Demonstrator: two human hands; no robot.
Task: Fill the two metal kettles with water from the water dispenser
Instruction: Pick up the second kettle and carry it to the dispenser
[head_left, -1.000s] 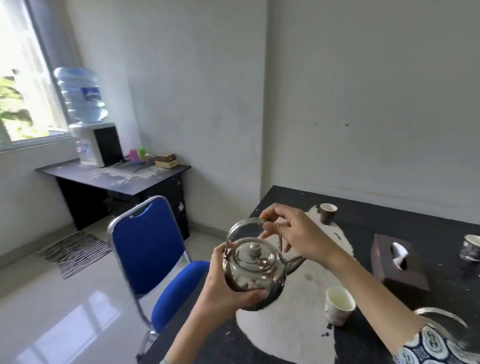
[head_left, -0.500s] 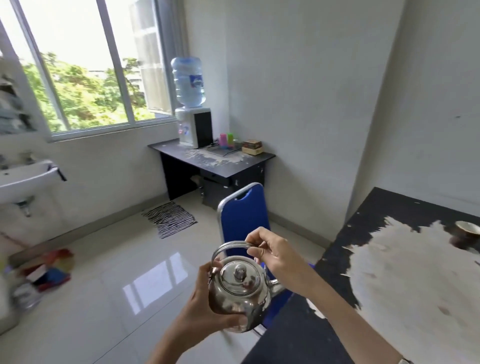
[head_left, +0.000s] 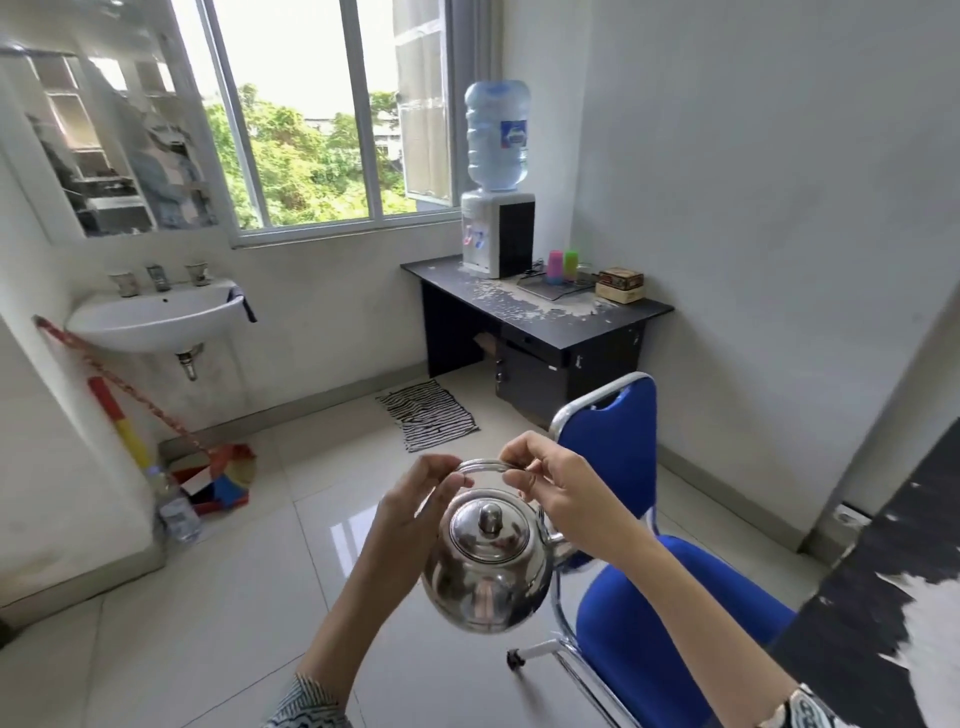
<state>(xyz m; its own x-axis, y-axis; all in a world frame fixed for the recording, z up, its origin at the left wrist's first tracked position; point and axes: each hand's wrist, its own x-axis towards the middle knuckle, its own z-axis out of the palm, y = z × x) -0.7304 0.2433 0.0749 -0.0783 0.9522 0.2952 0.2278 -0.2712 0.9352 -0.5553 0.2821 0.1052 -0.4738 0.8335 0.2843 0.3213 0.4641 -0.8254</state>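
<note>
One kettle (head_left: 485, 564) is in view, hanging in the air from its thin wire bail; the second I cannot find from here. Going from the biggest thing down: the water dispenser (head_left: 497, 231) stands well beyond my fingertips on the dark desk (head_left: 540, 312) under the window, its blue bottle upright on top, with the blue chair (head_left: 623, 467) just past my right knuckles and partly in the path. Below my fingers hangs the round steel body, lid seated with its knob up, spout pointing under my right wrist. My left hand (head_left: 415, 501) pinches the left end of the bail between thumb and fingertips, closed narrow on the wire; my right hand (head_left: 550, 488) does the same at the right end. I judge the kettle empty and light now, stiff and dent-resistant, but polished and slick, so the bail is the place to hold, not the belly. Filled, it should pull hard on that thin wire and swing, and the loose lid (head_left: 488, 525) could slide off if I tilt.
</note>
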